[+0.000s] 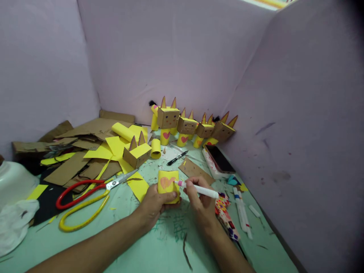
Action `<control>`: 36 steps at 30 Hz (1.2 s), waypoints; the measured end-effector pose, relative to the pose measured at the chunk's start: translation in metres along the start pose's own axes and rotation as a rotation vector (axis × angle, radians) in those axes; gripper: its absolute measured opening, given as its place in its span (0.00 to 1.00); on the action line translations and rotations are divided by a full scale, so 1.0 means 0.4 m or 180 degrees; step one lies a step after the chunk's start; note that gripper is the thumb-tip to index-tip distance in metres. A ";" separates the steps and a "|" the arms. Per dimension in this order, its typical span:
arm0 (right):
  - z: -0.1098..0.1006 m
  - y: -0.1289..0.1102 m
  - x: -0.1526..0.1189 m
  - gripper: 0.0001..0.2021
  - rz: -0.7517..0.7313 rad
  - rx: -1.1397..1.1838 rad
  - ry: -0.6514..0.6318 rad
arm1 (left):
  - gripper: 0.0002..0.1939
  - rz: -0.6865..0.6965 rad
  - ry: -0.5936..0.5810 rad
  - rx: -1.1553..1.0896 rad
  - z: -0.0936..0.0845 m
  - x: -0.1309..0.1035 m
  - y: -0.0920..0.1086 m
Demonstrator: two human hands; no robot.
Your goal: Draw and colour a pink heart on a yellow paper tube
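My left hand (155,204) is wrapped round a short yellow paper tube (172,175), its thumb lying across the front. An orange-pink heart (167,183) shows on the tube's face. In my right hand (200,204) is a white marker (203,189) with a pink collar, its tip at the heart's right side. Beyond the tube lie a black pen (177,157) and a flat cardboard piece (196,170). A cardboard box head (137,154) with two pointed ears sits to the left, beside another yellow tube (156,148).
Red-and-yellow-handled scissors (106,186) lie left, near piled cardboard (82,131). Several box-headed paper figures (168,118) stand along the back wall. On the right are a phone (219,158), white markers (241,212) and a floral cloth item (224,212). Pale walls (176,49) enclose the table.
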State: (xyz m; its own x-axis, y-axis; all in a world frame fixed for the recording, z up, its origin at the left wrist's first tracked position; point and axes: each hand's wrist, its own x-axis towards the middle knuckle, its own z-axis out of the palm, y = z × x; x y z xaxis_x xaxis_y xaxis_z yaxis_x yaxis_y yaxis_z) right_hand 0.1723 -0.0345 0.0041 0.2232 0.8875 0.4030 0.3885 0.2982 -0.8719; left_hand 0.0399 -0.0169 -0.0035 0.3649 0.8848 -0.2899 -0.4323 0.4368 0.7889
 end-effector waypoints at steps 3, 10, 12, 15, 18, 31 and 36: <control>-0.001 0.003 0.000 0.11 0.0084 0.0010 0.0042 | 0.24 -0.0020 0.0021 0.0008 0.000 0.000 -0.001; 0.006 0.017 -0.003 0.10 -0.0160 0.0066 -0.0147 | 0.21 0.0047 -0.0066 0.0009 -0.003 0.001 -0.007; 0.008 0.018 -0.003 0.10 -0.0034 0.0069 0.0026 | 0.23 0.0015 -0.0089 -0.0012 -0.002 0.001 -0.005; 0.009 0.015 -0.004 0.10 -0.0125 0.0104 -0.0066 | 0.20 0.0041 -0.0023 0.0024 -0.002 0.001 -0.006; 0.010 0.012 -0.006 0.10 -0.0279 0.0089 -0.0149 | 0.18 0.0090 -0.0026 0.0038 -0.003 0.003 -0.009; -0.003 0.001 -0.006 0.11 -0.0072 0.0114 -0.0220 | 0.21 0.0013 0.0030 -0.0053 -0.004 -0.001 -0.009; -0.015 0.010 0.004 0.11 0.0116 0.0282 0.0244 | 0.21 0.0021 0.0052 -0.0077 -0.004 0.001 -0.005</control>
State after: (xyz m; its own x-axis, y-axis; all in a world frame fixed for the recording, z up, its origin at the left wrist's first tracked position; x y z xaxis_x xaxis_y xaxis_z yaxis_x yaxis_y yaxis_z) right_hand 0.1796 -0.0339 0.0029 0.3048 0.8699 0.3879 0.2991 0.2992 -0.9061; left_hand 0.0395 -0.0172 -0.0058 0.3486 0.8901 -0.2936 -0.4547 0.4345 0.7775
